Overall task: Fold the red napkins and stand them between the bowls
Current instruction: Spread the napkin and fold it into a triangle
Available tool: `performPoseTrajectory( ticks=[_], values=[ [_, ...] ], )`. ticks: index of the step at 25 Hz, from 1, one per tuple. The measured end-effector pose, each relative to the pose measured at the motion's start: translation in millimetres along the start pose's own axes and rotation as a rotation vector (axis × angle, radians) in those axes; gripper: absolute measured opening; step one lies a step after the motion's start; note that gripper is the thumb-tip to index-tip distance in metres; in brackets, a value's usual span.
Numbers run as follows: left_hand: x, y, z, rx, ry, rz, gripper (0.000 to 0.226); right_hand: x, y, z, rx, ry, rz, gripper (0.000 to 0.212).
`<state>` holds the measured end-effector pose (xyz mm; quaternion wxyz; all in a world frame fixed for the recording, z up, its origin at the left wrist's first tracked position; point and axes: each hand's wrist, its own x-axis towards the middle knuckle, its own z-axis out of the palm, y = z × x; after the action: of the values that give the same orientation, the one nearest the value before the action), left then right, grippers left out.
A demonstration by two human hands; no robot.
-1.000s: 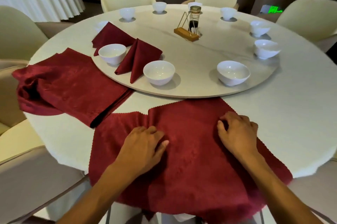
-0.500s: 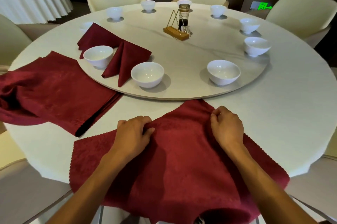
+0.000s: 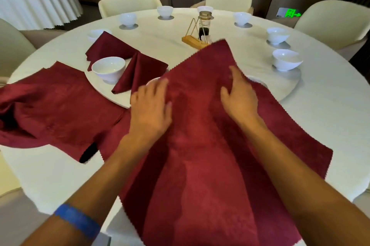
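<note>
Both hands, left [image 3: 150,105] and right [image 3: 239,93], grip a raised red napkin [image 3: 200,145] over the tabletop [image 3: 320,125], its corner pointing toward the bowls [image 3: 109,67].

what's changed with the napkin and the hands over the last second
Both hands, left hand and right hand, have lifted the napkin off the table's near edge and carried its far corner forward, over the two nearest bowls. The two folded napkins, the napkin pile and the other bowls stayed put.
</note>
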<state>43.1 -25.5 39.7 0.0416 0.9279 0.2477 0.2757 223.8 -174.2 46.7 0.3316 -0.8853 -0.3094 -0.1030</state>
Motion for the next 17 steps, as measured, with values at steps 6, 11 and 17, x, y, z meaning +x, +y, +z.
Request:
performPoseTrajectory(
  ticks=[6,11,17],
  values=[
    [-145.7,20.9,24.6,-0.022,-0.468,0.051,0.065,-132.9,64.6,7.8,-0.040,-0.185,-0.167,0.040],
    [-136.0,-22.6,29.4,-0.083,-0.513,0.014,0.082,-171.0,84.0,-12.2,-0.240,-0.486,-0.186,0.069],
    [-129.5,-33.8,9.8,-0.148,-0.367,0.153,0.062,-168.4,69.6,-11.2,-0.257,-0.517,-0.171,0.074]
  ],
)
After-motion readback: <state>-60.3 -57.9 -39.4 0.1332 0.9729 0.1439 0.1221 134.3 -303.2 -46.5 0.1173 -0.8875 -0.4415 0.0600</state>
